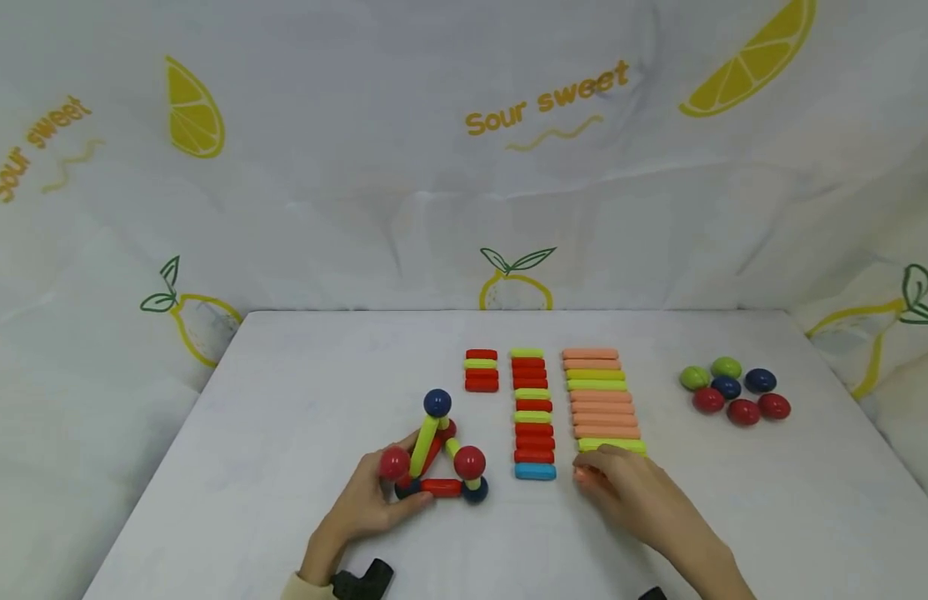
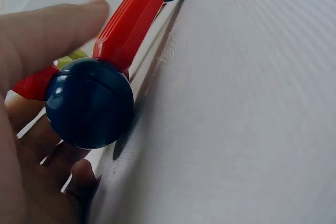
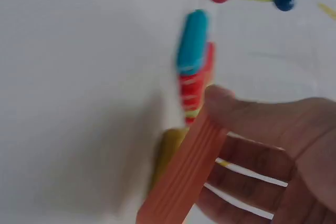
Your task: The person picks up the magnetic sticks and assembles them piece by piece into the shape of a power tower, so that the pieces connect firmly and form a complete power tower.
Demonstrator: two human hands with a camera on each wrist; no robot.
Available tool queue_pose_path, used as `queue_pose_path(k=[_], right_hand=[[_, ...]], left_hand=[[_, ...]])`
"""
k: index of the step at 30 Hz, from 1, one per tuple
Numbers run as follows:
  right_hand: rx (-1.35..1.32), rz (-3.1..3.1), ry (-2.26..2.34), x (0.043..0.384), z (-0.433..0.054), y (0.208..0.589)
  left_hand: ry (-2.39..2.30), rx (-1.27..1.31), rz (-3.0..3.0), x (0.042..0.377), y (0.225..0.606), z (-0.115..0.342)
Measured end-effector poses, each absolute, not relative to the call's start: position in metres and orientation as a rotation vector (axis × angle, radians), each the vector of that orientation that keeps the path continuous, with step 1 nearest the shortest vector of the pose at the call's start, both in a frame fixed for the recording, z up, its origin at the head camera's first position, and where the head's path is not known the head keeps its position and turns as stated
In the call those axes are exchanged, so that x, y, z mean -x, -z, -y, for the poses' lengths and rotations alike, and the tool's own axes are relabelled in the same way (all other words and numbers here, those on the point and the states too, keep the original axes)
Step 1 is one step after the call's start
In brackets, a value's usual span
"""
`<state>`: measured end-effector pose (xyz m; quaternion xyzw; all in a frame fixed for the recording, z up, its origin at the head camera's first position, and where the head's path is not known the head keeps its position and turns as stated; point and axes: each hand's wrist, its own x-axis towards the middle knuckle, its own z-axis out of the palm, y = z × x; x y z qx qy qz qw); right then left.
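Observation:
My left hand (image 1: 366, 504) holds a small ball-and-stick frame (image 1: 441, 488) by its lower left corner. The thumb lies along a red stick, and the fingers reach round behind a dark blue ball (image 2: 89, 103). Red balls stand above the base, and another blue ball (image 1: 437, 403) tops the far side on a yellow-green stick. At the near end of the long-stick column, my right hand (image 1: 632, 493) pinches an orange stick (image 3: 184, 171) between thumb and fingers. Just beyond that hand lies a yellow-green stick (image 1: 612, 446).
Right of the frame, sticks lie in columns: a short red and yellow-green group (image 1: 481, 375), a middle column (image 1: 534, 430) ending in a blue stick (image 1: 535, 472), and long orange and yellow-green ones (image 1: 602, 408). Several loose balls (image 1: 743, 412) sit at the table's right.

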<state>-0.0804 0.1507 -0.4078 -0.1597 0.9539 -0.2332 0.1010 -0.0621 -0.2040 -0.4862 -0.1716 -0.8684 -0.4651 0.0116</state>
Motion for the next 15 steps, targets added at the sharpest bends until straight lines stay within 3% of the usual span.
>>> queue_pose_path(k=[8, 15], right_hand=[[0.963, -2.808, 1.5, 0.084, -0.088, 0.357], [1.238, -2.47, 1.776, 0.089, -0.03, 0.355]], left_hand=[[1.555, 0.447, 2.531, 0.065, 0.491, 0.207], [1.736, 0.541, 2.369, 0.066, 0.491, 0.21]])
